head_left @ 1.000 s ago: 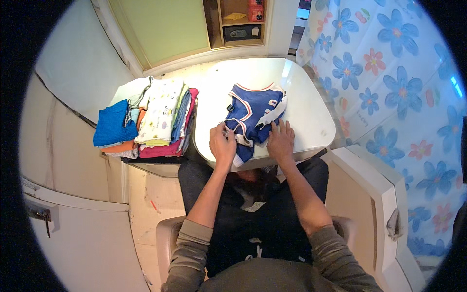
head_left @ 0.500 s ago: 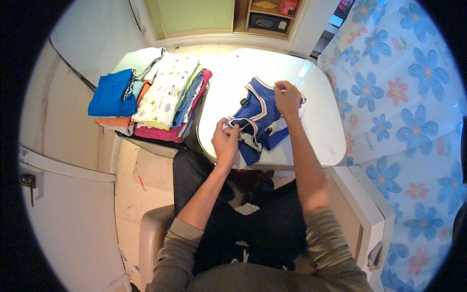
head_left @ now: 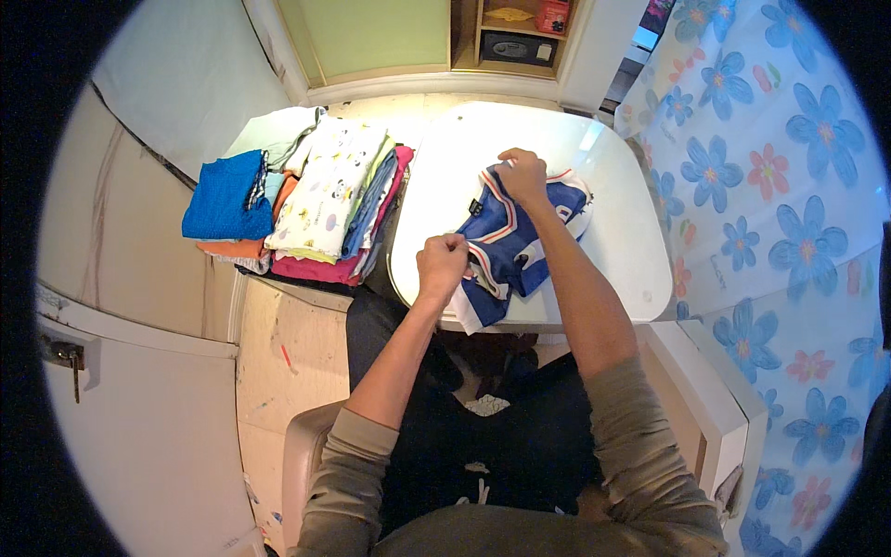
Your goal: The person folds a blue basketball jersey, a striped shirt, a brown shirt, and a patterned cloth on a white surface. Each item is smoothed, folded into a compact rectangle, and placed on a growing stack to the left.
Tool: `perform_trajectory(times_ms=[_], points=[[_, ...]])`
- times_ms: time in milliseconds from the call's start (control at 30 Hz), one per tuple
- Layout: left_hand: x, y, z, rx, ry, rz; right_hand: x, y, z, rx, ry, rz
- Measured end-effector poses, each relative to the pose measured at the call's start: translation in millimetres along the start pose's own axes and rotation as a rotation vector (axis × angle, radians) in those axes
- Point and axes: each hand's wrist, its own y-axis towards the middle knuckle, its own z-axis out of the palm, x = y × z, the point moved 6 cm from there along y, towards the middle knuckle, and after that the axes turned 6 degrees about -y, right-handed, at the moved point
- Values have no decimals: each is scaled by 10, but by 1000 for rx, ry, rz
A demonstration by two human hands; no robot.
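Note:
A blue sports jersey (head_left: 503,249) with white panels and red-and-white striped trim lies rumpled on a white table (head_left: 617,269) with rounded corners. A small dark tag shows inside its neckline. My left hand (head_left: 443,267) pinches the trim at the jersey's near left side. A white and blue part hangs down beside that hand, past the table's front edge. My right hand (head_left: 522,176) is closed on the far edge of the cloth, its wrist and forearm crossing over the jersey. The fingertips of both hands are partly hidden.
Left of the table stand piles of folded clothes, with a blue knit piece (head_left: 225,197) and a white printed piece (head_left: 325,200) on top. A flowered curtain (head_left: 742,176) hangs at the right. A cabinet (head_left: 520,46) with shelves stands behind the table.
My right hand has shifted left along the jersey's far edge, uncovering more of its right side. My left hand has moved slightly right, its fingers closing on the trim. The view has shifted a little.

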Motion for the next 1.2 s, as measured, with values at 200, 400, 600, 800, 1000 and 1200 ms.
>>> perform_trajectory(times_ms=[200, 400, 600, 800, 1000, 1200], points=[[-58, 20, -383, -267, -203, 240, 187, -264, -1122, -145, 599, 241], [-874, -225, -691, -311, -700, 441, 418, -516, -2212, -448, 892, 147], [-1917, -699, -910, -266, -729, 732, 923, -729, -2931, -665, 1001, -178], [-2513, -1318, -1069, -201, -885, 945, 1392, -1116, -3383, -880, 822, -404], [-2625, -1651, -1068, -310, -917, 1059, 1659, -1285, -3479, -1003, 683, -556], [-2490, -1130, -825, -274, -792, 981, 1323, -1017, -3208, -911, 487, -379]])
